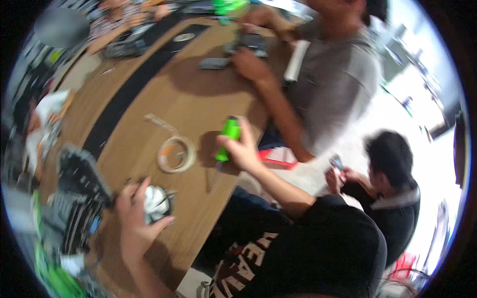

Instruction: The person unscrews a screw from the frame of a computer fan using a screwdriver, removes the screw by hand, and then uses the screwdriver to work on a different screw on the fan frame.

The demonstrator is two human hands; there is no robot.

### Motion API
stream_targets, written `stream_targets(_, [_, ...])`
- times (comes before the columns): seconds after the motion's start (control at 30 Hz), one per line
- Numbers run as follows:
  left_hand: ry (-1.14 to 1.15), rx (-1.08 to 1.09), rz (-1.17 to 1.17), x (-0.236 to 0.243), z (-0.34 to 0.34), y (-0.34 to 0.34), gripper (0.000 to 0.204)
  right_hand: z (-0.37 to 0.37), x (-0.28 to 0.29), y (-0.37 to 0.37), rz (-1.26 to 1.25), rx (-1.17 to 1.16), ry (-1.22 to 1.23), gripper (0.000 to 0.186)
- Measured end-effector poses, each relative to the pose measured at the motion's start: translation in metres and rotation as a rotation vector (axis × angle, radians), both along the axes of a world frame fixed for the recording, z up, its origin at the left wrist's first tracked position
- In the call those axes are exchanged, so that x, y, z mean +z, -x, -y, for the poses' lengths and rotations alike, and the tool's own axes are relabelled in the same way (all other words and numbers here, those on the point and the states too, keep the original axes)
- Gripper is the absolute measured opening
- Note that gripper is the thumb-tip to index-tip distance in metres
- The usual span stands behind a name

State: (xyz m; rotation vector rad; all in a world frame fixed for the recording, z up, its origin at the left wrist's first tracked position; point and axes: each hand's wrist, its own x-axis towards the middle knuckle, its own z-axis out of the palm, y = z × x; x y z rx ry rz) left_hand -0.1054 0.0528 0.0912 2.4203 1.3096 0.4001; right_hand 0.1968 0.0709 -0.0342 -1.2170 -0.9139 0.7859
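My right hand (pixel 245 149) is wrapped around the bright green handle of a screwdriver (pixel 230 136). Its thin shaft points down toward the table near the edge, and the tip is blurred. Lower left, my left hand (pixel 133 213) curls around a small fan (pixel 156 202) with white blades and a dark frame, thumb on one side and fingers on the other. Between the two hands, a roll of pale tape (pixel 192 153) lies flat on the wooden table (pixel 213 104), a loose strip trailing from it. Small bits inside the ring are too blurred to name.
Dark electronic parts (pixel 82 171) crowd the left of my left hand. A black strip (pixel 126 92) runs along the table. Across the corner, a person in a grey shirt (pixel 338 74) handles a dark device (pixel 253 43). Another person (pixel 392 198) sits at the right beyond a red stool (pixel 278 159).
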Motion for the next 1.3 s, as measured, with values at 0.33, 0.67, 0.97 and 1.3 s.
stream_targets(0.33, [0.172,-0.106,-0.035,0.018,-0.013,0.015,0.093,0.001,0.012,0.001,-0.268,0.151,-0.134,0.036])
stream_targets(0.67, [0.049,0.0,0.086,-0.013,-0.009,0.022,0.095,-0.005,0.017,-0.002,-0.397,0.158,-0.123,0.036])
stream_targets(0.97, [0.01,-0.043,0.148,-0.017,-0.013,0.029,0.093,0.0,0.086,0.066,-0.748,0.634,-0.197,0.053])
stream_targets(1.3, [-0.096,-0.017,0.052,-0.029,-0.014,0.033,0.086,-0.013,0.11,0.111,-0.479,1.08,-0.412,0.052])
